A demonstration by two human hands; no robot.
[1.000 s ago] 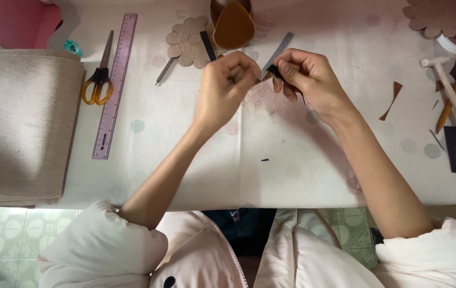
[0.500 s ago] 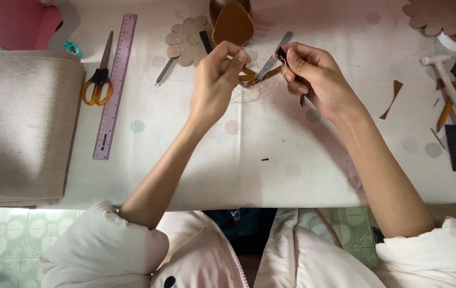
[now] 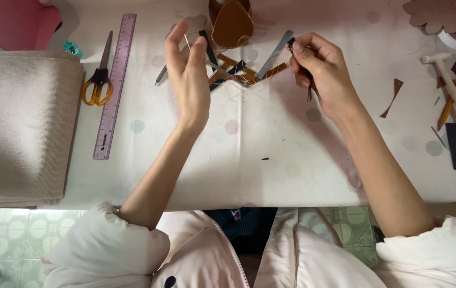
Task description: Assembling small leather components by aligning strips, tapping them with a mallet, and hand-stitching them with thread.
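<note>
My left hand [image 3: 189, 80] is raised over the white table, thumb and forefinger pinching a thin needle [image 3: 187, 42] with a pale thread [image 3: 222, 70] trailing to the right. My right hand [image 3: 321, 69] pinches a small dark leather piece [image 3: 290, 44] at its fingertips; a thin dark tool pokes out below that palm. Between the hands lie several brown and dark leather strips [image 3: 238, 70] on the table. A brown leather shape [image 3: 231, 24] stands just behind them.
Orange-handled scissors [image 3: 97, 80] and a purple ruler [image 3: 114, 85] lie at the left, beside a folded beige cloth [image 3: 22, 125]. A small hammer [image 3: 449, 82], a pencil and leather scraps [image 3: 393, 96] sit at the right. A scalloped tan piece [image 3: 433, 12] lies far right.
My left hand has pulled away to the left and upward, drawing the thread out. My right hand stayed near the same spot, and the strips between the hands are now uncovered.
</note>
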